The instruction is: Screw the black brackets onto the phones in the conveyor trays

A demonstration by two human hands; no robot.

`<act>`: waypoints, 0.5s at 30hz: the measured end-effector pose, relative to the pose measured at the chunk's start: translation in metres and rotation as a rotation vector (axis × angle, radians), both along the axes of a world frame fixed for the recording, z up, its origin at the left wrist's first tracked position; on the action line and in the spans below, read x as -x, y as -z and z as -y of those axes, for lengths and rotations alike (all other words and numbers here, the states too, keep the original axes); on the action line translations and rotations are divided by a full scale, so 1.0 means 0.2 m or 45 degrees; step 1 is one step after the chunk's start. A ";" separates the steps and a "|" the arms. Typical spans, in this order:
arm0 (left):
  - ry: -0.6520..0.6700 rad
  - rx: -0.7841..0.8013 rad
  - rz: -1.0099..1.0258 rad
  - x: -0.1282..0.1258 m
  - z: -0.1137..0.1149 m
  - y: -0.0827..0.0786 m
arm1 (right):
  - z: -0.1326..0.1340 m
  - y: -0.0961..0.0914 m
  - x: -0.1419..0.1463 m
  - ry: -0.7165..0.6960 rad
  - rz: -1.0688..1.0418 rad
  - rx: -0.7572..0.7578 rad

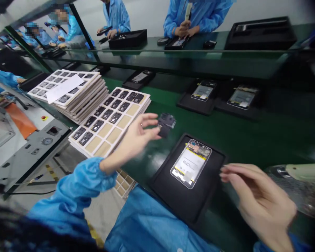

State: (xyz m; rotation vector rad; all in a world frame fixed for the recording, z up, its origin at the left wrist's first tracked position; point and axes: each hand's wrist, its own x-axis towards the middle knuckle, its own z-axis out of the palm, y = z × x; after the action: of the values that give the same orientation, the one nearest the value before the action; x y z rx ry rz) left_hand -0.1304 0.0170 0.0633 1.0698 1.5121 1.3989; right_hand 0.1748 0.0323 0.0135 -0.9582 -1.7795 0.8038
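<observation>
My left hand (144, 134) pinches a thin black phone inner cover (166, 124) between thumb and fingers, above the green bench. Below and to the right of that cover, an opened phone (191, 163) lies in a black tray (170, 197), its white battery and upper circuit parts exposed. Just right of the tray, my right hand (259, 203) hovers with thumb and fingertips pressed together. Whatever its fingertips hold, if anything, is too small to make out. Left of my left hand, a white compartment tray (107, 140) carries several similar black covers, and some compartments are bare.
A stack of compartment trays (86, 98) with a paper sheet (65, 89) stands at left. More opened phones (204, 91) lie on black trays across the bench. A pale-handled tool (304, 172) lies at right. Co-workers in blue (199, 17) work behind a raised shelf (173, 59).
</observation>
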 end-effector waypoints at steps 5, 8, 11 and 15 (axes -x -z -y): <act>0.263 0.169 0.548 -0.42 0.18 0.15 | -0.04 0.06 0.03 -0.092 0.046 0.221; 0.388 0.251 0.767 -0.55 0.18 0.24 | -0.06 0.13 0.00 -0.138 0.045 0.277; 0.440 0.301 0.888 -0.59 0.16 0.29 | -0.08 0.16 -0.04 -0.277 0.049 0.371; 0.514 0.376 0.957 -0.61 0.17 0.31 | -0.09 0.11 -0.04 -0.425 0.010 0.503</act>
State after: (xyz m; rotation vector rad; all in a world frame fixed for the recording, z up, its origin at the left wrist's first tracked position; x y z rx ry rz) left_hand -0.0091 -0.0163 0.0017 0.5236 0.8522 1.0682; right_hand 0.1834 0.0510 -0.0090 -0.9205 -1.8505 1.4039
